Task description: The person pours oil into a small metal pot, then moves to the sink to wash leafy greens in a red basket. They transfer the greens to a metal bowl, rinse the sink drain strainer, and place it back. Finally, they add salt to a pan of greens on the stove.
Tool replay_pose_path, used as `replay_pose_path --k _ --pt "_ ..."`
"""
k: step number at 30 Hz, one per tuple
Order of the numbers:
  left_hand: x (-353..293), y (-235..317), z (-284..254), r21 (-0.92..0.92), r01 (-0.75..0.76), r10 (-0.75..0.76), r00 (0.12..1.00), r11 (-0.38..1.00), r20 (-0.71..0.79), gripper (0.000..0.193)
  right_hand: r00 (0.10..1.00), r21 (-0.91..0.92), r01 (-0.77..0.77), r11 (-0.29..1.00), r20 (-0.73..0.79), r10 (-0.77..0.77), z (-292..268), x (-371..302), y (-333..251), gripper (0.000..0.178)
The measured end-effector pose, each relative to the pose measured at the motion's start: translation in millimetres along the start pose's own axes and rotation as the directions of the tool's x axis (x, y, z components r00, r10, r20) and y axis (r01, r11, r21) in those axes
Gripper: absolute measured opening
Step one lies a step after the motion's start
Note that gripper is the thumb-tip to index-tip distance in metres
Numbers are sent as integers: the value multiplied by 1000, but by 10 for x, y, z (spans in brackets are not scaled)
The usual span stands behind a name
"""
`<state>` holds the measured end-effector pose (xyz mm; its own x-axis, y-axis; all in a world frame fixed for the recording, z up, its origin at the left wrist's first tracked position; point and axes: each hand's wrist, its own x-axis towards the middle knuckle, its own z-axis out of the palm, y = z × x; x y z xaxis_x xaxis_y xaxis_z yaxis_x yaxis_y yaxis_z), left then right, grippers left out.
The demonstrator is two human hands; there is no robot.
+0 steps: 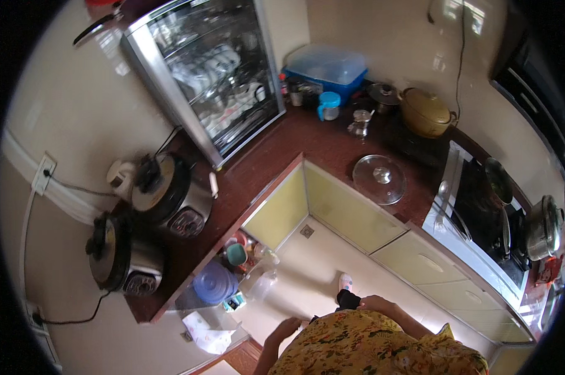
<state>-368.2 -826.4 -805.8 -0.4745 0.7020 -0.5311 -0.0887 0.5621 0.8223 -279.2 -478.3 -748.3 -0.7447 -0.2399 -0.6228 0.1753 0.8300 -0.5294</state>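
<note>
My left hand hangs low beside the yellow flowered garment, its back toward me. Just in front of that garment is my right hand, close to a dark trouser leg. I see nothing held in either hand, but the fingers are mostly turned away and too small to read. Both hands are apart from the dark red counter. A glass lid lies on the counter ahead, and a purple round tub stands low to the left.
Two electric cookers occupy the left counter. A glass-fronted dish cabinet and a blue box with a clear lid stand behind. On the right are a yellow-brown pot, a black stove and a steel pot. Cupboard doors face the tiled floor.
</note>
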Motion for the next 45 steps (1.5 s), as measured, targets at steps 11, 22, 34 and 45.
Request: replay_pose_path --k 11,22,34,45 --pt "2099 2780 -1254 -355 -244 216 969 902 -117 23 874 353 -351 867 -209 438 -1179 -677 622 42" --pt "4353 4482 -2862 -249 -413 245 825 876 -509 51 718 682 -456 572 -98 689 -1402 -1004 485 43" --pt "5524 4474 -3095 -328 -173 8 894 929 -449 31 578 870 -286 402 -178 796 -1386 -963 191 36" --pt "5161 4328 -2906 -550 -342 159 922 762 -353 22 632 878 -295 378 -118 766 -1403 -1180 818 33"
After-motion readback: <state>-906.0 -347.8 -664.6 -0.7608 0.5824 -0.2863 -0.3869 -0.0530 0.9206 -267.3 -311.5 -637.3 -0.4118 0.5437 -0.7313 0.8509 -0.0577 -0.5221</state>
